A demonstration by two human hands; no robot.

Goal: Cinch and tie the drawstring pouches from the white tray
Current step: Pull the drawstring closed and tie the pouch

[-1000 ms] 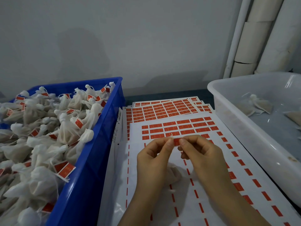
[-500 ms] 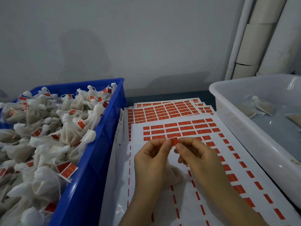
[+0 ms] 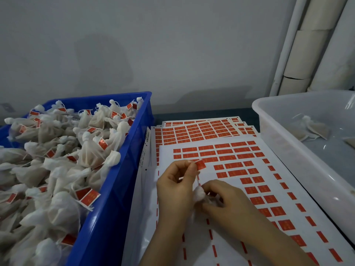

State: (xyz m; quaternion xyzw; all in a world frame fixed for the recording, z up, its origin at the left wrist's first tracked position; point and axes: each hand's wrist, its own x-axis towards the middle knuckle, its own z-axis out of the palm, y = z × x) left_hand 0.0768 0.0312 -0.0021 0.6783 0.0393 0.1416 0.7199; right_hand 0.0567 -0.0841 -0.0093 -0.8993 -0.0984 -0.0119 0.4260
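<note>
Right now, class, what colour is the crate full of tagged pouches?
The crate is blue; head view.

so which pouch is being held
The white pouch in the right hand, over the sticker sheet; the rest lie in the blue crate and white tray.

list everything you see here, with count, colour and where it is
blue plastic crate: one, blue, left
tied white mesh pouches: many, white with red labels, heaped in the crate
white sheets of red stickers: several overlapping, centre
white plastic tray: one, translucent white, right
loose pouches: at least two, off-white, inside the tray
white pipes: several, upper right
small white pouch: one, between the hands
red sticker label: one, above that pouch
left hand: pinches the label
right hand: grips the small pouch
</note>
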